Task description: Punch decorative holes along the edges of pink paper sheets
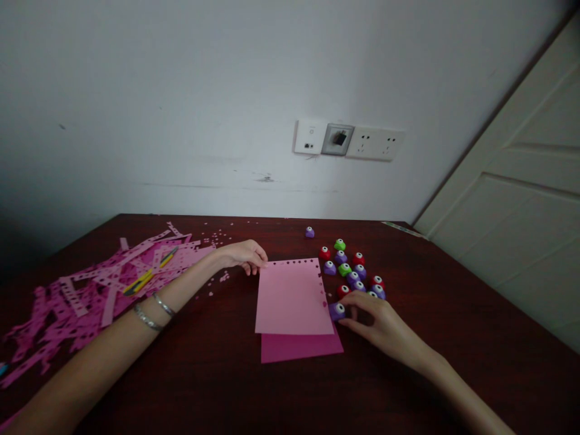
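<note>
Where the head view looks down on a dark surface (203, 380), right hand (385, 326) grip narrowed around a purple punch (337, 310) at the right edge of a light pink sheet (292, 299), left hand (242, 255) grip loosely curled, holding nothing, fingertips at the sheet's far left corner, cluster of punches (353, 269) just beyond

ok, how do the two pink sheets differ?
The light sheet lies on top, fully visible; the dark sheet is underneath, only its lower strip showing. The light sheet has punched holes along its top and right edges; the dark sheet shows none. Both lie flat on the table.
</note>
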The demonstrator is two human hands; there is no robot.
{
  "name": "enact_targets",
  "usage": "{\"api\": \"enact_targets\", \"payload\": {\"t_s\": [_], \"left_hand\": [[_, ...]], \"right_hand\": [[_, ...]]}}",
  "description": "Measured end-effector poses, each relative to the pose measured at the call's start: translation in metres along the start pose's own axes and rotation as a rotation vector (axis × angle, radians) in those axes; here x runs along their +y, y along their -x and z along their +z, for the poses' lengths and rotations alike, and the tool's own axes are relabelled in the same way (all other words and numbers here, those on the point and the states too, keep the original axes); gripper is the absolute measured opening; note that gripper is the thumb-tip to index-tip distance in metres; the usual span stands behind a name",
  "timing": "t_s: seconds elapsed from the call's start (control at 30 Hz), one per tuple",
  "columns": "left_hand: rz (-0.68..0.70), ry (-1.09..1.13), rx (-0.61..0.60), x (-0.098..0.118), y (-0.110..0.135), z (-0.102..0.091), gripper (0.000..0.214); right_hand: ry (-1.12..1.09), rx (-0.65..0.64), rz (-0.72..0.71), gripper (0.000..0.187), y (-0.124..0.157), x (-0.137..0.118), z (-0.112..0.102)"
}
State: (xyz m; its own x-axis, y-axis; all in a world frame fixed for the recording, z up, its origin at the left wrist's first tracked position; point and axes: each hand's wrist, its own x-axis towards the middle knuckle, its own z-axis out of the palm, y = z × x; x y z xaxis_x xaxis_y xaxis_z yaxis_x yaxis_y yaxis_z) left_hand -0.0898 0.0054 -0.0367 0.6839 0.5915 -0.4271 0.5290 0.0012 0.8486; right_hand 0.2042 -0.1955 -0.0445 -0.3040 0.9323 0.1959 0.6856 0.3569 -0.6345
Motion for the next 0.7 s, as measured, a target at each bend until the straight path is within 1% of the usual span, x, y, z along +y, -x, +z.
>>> {"api": "enact_targets", "payload": {"t_s": [0.3,0.53,0.7], "left_hand": [[-0.007,0.014,0.006,0.0006,0.0009,0.0006,0.021],[0.004,0.028,-0.004,-0.0027,-0.0017,0.0002,0.023],[-0.015,0.034,-0.011,-0.0026,-0.0030,0.0017,0.022]], "right_hand": [[0.003,-0.030,-0.004,0.015,-0.0002,-0.0040,-0.0013],[-0.011,-0.017,0.000,0.017,0.0002,-0.0013,0.0002],[-0.024,-0.039,-0.003,0.017,-0.0010,-0.0019,0.0017]]}}
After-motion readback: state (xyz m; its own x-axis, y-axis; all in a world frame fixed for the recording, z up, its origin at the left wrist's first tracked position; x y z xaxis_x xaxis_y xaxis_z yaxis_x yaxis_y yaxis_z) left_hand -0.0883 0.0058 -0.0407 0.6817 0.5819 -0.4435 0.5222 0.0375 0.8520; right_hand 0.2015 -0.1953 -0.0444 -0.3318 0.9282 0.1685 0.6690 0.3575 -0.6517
